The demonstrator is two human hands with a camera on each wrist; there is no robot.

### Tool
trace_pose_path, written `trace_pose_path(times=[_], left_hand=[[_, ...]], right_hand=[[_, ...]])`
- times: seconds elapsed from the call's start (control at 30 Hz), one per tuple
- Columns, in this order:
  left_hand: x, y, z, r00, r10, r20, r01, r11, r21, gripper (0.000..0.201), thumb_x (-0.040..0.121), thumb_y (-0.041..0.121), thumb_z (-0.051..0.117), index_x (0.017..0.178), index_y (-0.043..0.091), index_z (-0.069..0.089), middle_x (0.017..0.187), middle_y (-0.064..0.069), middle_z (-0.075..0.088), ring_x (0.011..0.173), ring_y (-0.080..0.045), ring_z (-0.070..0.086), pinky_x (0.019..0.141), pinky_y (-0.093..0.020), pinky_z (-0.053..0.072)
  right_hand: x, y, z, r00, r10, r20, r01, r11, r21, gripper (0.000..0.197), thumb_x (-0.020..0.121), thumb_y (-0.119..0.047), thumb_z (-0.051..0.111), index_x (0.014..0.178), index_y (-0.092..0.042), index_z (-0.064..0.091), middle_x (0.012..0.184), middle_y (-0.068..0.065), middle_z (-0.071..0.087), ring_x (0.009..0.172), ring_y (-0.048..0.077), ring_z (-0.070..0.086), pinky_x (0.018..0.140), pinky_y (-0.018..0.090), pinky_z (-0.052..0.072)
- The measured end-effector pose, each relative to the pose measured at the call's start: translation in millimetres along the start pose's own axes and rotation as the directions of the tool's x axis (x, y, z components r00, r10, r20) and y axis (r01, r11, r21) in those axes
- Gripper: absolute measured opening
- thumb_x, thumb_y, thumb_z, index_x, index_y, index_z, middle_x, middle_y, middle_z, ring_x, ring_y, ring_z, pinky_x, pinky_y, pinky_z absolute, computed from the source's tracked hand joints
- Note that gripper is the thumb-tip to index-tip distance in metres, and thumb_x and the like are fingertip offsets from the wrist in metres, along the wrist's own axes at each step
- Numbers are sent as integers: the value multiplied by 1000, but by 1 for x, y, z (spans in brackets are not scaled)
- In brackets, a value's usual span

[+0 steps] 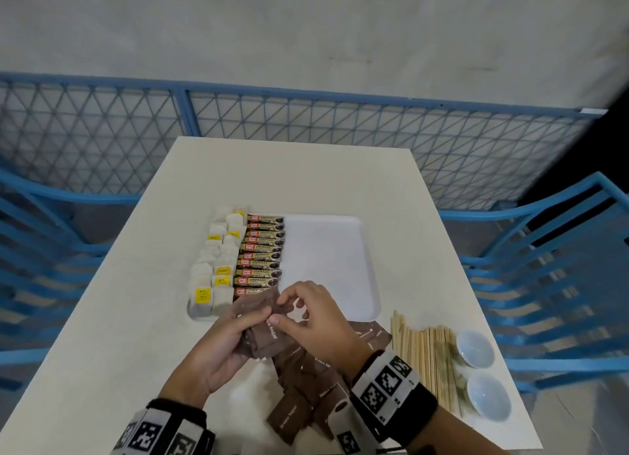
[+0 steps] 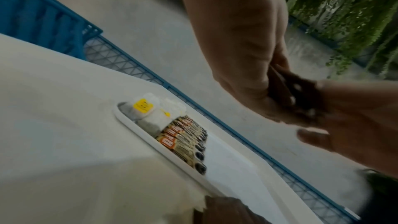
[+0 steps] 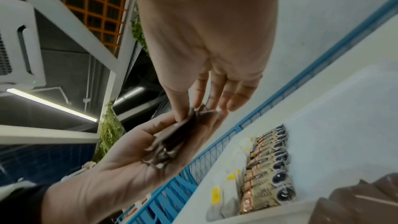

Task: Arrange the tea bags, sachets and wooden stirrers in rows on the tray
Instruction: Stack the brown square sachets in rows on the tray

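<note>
Left hand (image 1: pixel 218 345) palm-up, fingers cupped round a brown sachet stack (image 1: pixel 263 332); right hand (image 1: pixel 316 322) arched over it, thumb and forefinger pinching the top sachet, both wrists banded.

Before you, the pale table (image 1: pixel 306 175) carries the white tray (image 1: pixel 340 250) at its centre, loose brown sugar sachets (image 1: pixel 306 386) by its near edge, and wooden stirrers (image 1: pixel 429 359) and two small white bowls (image 1: pixel 476 349) toward its near right corner.

A cream table (image 1: pixel 306 175) stands between blue slatted chairs (image 1: pixel 558 267), before a blue mesh fence (image 1: pixel 306 114).
</note>
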State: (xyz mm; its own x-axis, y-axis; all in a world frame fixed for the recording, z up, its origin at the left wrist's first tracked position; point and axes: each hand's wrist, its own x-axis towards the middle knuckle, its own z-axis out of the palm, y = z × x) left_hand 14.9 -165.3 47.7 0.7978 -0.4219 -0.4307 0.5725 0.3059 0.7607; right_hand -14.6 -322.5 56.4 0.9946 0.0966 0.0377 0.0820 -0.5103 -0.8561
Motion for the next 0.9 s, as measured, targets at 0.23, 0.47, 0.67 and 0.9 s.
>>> trace_pose_path(times=[0.23,0.47,0.67,0.9], left_hand=[[-13,1,-26,990,-15,-139,23,998,59,27,90,1,47,115,3,57,100,-21,68,67,-22,70,40,-22,46],[-20,-8,-46,964,-26,-266,42,998,53,32,90,3,52,122,8,54,85,-10,75,66,-15,71,42,-21,48],[-22,-4,-52,958,8,-288,5,999,45,23,90,4,52,108,14,62,86,-5,75,77,-13,69,70,-33,49],[-22,-3,-52,956,-43,-289,51,999,20,22,88,2,53,105,12,63,93,-8,74,81,-13,70,66,-29,56]], right_hand=[[-33,44,16,927,-144,346,301,836,-459,50,88,-50,52,122,-14,51,121,5,51,115,18,40,102,38,36],[-46,81,31,815,7,579,460,600,-654,101,57,-60,74,137,-11,37,133,10,47,127,31,44,110,52,21],[-38,62,32,838,60,542,387,634,-669,74,81,-35,65,141,-8,30,138,15,34,130,32,29,114,46,12],[-22,57,30,802,109,587,386,656,-649,44,90,-22,54,129,-7,42,134,13,42,126,29,33,106,42,21]])
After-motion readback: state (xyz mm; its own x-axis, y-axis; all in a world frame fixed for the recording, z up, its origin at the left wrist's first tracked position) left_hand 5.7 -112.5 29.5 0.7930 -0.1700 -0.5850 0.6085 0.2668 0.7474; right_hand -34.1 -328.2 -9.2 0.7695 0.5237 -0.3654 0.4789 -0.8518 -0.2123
